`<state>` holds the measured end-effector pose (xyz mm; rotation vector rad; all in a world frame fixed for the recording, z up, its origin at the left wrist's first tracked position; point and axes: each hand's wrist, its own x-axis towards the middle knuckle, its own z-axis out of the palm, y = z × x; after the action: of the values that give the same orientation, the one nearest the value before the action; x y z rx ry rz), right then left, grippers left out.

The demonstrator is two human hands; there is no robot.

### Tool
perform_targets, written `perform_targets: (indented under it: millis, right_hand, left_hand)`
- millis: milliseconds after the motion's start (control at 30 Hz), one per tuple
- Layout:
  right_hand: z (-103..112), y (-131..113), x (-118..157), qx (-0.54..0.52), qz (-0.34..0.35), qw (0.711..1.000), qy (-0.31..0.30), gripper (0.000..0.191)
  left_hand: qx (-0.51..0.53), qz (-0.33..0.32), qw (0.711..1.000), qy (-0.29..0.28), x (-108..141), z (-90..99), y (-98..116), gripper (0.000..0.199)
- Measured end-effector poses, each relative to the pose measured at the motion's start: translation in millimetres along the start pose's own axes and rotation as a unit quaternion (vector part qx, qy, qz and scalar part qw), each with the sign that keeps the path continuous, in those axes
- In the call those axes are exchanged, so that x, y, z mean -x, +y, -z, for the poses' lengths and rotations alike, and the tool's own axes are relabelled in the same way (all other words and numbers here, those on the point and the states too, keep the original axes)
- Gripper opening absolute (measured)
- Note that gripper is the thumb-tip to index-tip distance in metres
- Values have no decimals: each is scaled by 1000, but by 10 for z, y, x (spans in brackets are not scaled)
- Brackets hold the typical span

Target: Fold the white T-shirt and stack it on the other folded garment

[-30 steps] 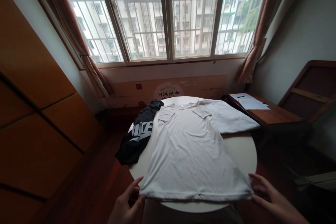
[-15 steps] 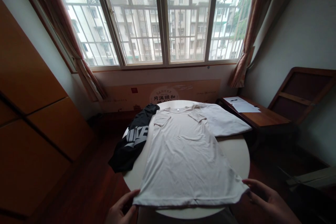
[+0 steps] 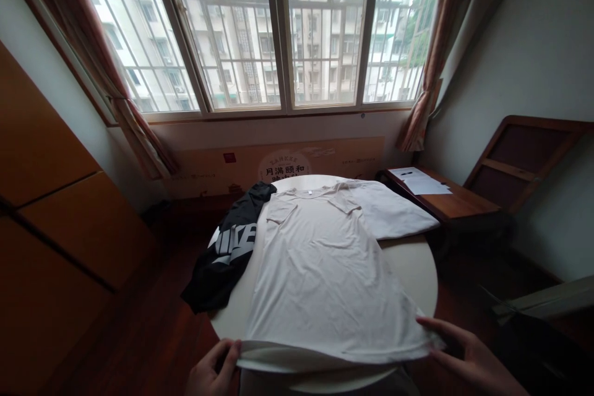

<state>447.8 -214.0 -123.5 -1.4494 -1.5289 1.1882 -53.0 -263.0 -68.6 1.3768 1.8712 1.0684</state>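
Pinching opposite hem (image 3: 371,356) corners: left hand (image 3: 214,366), right hand (image 3: 464,351). White short-sleeved T-shirt (image 3: 320,278), spread on round counter (image 3: 413,266); uneven pulling could skew or crease it.

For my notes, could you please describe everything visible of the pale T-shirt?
The T-shirt is off-white and short-sleeved, with a round neck, a small collar label and soft-looking, wrinkled fabric. It lies spread on the round table, neck at the far end, a white cloth adjoining. The left hand pinches one hem corner, where the hem gapes; the right hand touches the other.
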Motion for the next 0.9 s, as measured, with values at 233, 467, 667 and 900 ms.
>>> perform_targets:
  millis: [233,467,667,900]
  right_hand:
    - [10,-21,5,18,-8,1000,10,53]
    - [66,4,-25,90,-10,995,48,44]
    - [-15,0,11,87,11,991,102,37]
    - [156,-116,29,52,22,997,60,30]
  left_hand:
    - [28,40,999,15,-91,-25,-74,66]
    - [77,30,996,23,-89,-32,-119,57]
    - [46,-33,998,-8,-2,92,-167,42]
    - [78,-54,994,53,30,211,-318,49]
